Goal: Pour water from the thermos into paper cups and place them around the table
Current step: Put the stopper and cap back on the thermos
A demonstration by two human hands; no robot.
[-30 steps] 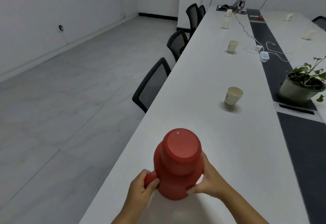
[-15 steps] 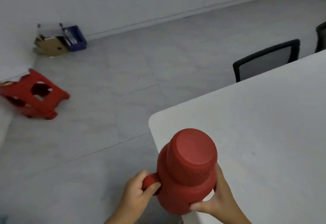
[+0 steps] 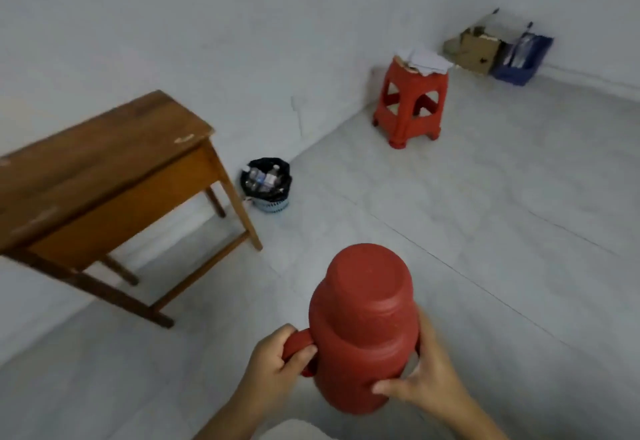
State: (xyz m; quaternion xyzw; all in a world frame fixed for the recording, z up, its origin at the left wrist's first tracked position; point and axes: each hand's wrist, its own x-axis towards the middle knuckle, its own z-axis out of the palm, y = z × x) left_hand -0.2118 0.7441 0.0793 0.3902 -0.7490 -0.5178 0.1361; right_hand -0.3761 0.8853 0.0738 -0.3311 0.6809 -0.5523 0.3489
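The red thermos (image 3: 363, 332) was up in the air over the grey floor (image 3: 485, 231), held by both hands. The left hand (image 3: 277, 360) curled around its handle, and the right hand (image 3: 426, 374) gripped its side.

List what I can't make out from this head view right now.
- Red plastic thermos: water level hidden by its closed cap.
- Left hand fingers: curled behind the handle.
- Brown wooden desk: left end cut off by the frame edge.
- Black-lined waste basket: contents blurred and small.
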